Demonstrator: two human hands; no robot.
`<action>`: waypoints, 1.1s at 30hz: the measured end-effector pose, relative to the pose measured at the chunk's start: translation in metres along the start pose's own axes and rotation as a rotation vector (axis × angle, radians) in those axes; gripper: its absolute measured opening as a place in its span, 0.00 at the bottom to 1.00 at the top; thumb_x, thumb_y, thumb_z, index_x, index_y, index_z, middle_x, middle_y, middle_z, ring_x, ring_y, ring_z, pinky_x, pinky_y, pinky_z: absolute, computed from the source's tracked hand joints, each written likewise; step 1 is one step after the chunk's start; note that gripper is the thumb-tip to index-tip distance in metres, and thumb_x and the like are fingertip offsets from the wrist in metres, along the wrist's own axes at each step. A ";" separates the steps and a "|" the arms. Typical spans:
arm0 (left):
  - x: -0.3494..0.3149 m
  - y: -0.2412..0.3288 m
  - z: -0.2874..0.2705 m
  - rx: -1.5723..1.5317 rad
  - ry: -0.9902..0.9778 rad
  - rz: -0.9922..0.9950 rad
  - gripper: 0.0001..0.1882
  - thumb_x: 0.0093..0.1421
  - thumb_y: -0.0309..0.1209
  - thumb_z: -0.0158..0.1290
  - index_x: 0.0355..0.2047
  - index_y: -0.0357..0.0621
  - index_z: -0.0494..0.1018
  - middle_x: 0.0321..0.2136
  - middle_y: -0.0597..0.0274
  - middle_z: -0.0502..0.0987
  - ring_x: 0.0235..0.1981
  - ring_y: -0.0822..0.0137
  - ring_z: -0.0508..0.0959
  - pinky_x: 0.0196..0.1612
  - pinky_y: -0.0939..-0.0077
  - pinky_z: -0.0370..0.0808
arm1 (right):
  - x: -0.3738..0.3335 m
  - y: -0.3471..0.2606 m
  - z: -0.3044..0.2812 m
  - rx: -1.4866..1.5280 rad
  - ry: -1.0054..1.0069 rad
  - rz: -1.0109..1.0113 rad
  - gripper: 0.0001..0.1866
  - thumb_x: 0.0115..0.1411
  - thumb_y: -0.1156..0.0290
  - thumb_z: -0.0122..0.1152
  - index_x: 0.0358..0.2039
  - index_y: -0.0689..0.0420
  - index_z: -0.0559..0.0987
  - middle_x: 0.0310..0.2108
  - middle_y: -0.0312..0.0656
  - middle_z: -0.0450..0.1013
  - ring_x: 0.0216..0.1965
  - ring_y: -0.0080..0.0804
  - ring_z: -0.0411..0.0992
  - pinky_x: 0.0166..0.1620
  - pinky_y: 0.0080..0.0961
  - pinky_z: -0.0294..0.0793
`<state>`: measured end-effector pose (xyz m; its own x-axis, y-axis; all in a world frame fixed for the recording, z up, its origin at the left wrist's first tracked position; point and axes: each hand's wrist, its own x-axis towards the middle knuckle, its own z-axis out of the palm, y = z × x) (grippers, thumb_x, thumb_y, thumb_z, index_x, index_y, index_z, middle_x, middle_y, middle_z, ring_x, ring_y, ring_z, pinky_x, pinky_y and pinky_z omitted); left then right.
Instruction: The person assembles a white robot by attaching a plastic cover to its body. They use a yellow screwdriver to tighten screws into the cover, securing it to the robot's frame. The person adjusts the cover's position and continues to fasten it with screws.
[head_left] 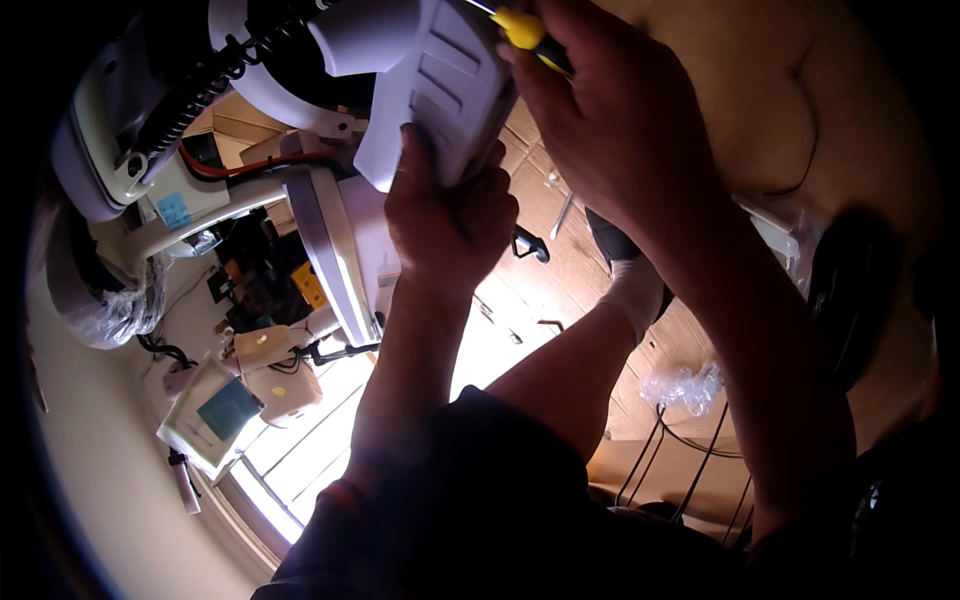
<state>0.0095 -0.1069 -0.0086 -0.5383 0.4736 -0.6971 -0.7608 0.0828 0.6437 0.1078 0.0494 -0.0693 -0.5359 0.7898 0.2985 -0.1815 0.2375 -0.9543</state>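
Note:
At the top of the head view, my left hand (447,212) is wrapped round the lower end of a pale grey-white plastic housing (440,85), its thumb on the ribbed face. My right hand (615,110) is closed round a screwdriver (522,28) with a yellow and black handle. The screwdriver's shaft points up and left to the housing's upper edge; its tip is cut off by the frame. A curved white frame (275,95) and a black coiled cable (190,108) lie to the left of the housing.
A white machine with a rounded panel (335,255) stands at the left. Clear plastic wrap (685,388) lies near a thin black wire rack (690,470). An Allen-key-like black tool (530,243) rests on the cardboard-covered floor (600,400). A booklet (210,415) is at the lower left.

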 end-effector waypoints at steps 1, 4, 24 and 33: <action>0.003 0.005 -0.005 -0.017 -0.054 -0.026 0.40 0.68 0.65 0.45 0.50 0.32 0.70 0.25 0.65 0.68 0.16 0.75 0.58 0.18 0.82 0.55 | 0.005 -0.010 -0.001 0.002 0.022 0.016 0.08 0.59 0.76 0.64 0.36 0.60 0.74 0.29 0.53 0.75 0.32 0.57 0.77 0.34 0.46 0.76; -0.003 0.003 0.007 -0.046 -0.050 -0.053 0.40 0.68 0.66 0.44 0.49 0.33 0.70 0.25 0.65 0.68 0.15 0.75 0.58 0.18 0.82 0.56 | 0.012 -0.011 0.003 -0.027 0.053 -0.001 0.07 0.60 0.75 0.63 0.36 0.59 0.73 0.27 0.53 0.75 0.30 0.56 0.77 0.33 0.47 0.76; 0.020 0.018 0.022 0.233 0.160 -0.044 0.38 0.66 0.73 0.35 0.25 0.50 0.65 0.16 0.71 0.59 0.12 0.76 0.52 0.16 0.81 0.50 | -0.127 0.019 -0.078 0.210 -0.168 0.644 0.15 0.62 0.59 0.58 0.42 0.56 0.81 0.30 0.46 0.79 0.34 0.44 0.80 0.41 0.42 0.79; 0.032 0.027 0.033 0.242 0.279 -0.045 0.38 0.68 0.71 0.34 0.28 0.46 0.67 0.18 0.68 0.65 0.13 0.75 0.55 0.16 0.80 0.54 | -0.110 0.000 -0.091 0.224 -0.370 0.700 0.18 0.63 0.59 0.57 0.44 0.58 0.82 0.33 0.47 0.81 0.35 0.40 0.81 0.42 0.42 0.79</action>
<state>-0.0162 -0.0610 -0.0029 -0.6094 0.2102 -0.7645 -0.6965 0.3188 0.6429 0.2420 0.0145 -0.1038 -0.8162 0.4660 -0.3415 0.1565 -0.3906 -0.9072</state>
